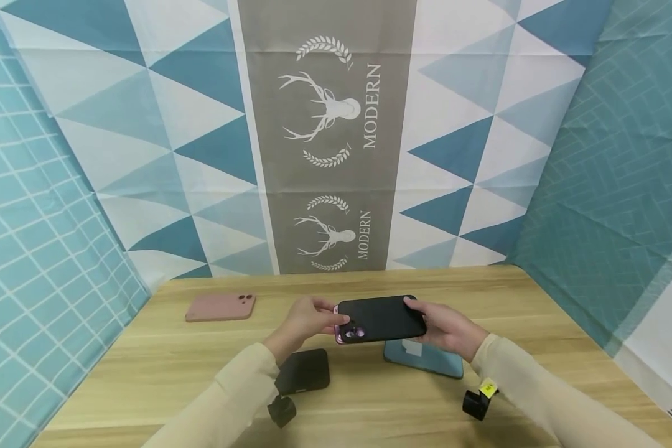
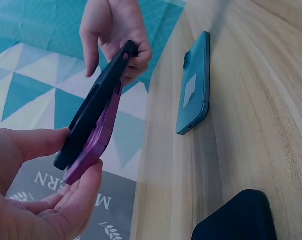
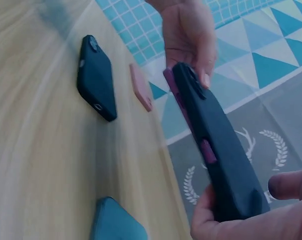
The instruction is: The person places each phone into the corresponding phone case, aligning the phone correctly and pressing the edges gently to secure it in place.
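A black phone case (image 1: 383, 318) sits partly over a purple phone (image 2: 103, 132), both raised above the wooden table. At the camera end, case and phone stand apart in a narrow wedge; at the opposite end they meet. My left hand (image 1: 308, 320) pinches the camera end, thumb on the case and fingers against the phone's other face. My right hand (image 1: 452, 326) grips the far end, its thumb on the case's edge in the head view. In the right wrist view, purple shows through a slot in the case's side.
On the wooden table (image 1: 364, 404) lie a pink phone (image 1: 220, 307) at back left, a black phone or case (image 1: 305, 371) below my left wrist, and a blue phone (image 1: 425, 361) with a pale patch under my right hand. A patterned cloth (image 1: 330, 180) hangs behind.
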`<action>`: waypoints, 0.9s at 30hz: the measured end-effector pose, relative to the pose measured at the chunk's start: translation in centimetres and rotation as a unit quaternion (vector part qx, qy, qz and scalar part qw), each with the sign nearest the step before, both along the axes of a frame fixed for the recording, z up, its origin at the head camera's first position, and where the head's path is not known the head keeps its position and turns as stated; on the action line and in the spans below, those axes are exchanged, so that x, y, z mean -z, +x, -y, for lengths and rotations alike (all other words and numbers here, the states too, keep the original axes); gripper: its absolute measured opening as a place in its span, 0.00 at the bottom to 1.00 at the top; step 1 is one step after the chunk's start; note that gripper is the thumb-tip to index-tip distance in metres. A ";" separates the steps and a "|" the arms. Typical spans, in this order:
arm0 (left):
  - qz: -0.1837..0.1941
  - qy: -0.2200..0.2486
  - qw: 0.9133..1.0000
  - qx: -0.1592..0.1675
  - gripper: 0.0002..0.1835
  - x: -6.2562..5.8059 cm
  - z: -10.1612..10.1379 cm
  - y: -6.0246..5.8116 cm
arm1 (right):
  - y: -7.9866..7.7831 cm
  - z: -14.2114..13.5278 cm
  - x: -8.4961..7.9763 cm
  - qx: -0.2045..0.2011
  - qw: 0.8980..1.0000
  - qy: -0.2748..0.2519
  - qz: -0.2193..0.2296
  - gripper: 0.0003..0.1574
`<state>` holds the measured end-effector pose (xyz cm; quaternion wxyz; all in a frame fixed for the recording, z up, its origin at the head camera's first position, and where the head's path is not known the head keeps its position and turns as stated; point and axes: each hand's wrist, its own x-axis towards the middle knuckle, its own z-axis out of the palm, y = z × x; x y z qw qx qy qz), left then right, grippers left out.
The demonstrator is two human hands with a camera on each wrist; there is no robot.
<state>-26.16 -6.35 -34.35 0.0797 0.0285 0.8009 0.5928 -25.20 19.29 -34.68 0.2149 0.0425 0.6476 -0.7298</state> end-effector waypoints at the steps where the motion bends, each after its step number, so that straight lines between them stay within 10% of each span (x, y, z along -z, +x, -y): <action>1: 0.002 0.006 1.000 0.001 0.19 0.0 0.1 0.0 | 0.0 -0.1 -0.2 -0.006 1.000 -0.005 -0.001 0.34; 27: 0.002 -0.006 1.000 0.009 0.18 -0.2 1.2 0.3 | 0.6 -0.6 -0.3 -0.053 0.999 0.002 -0.012 0.30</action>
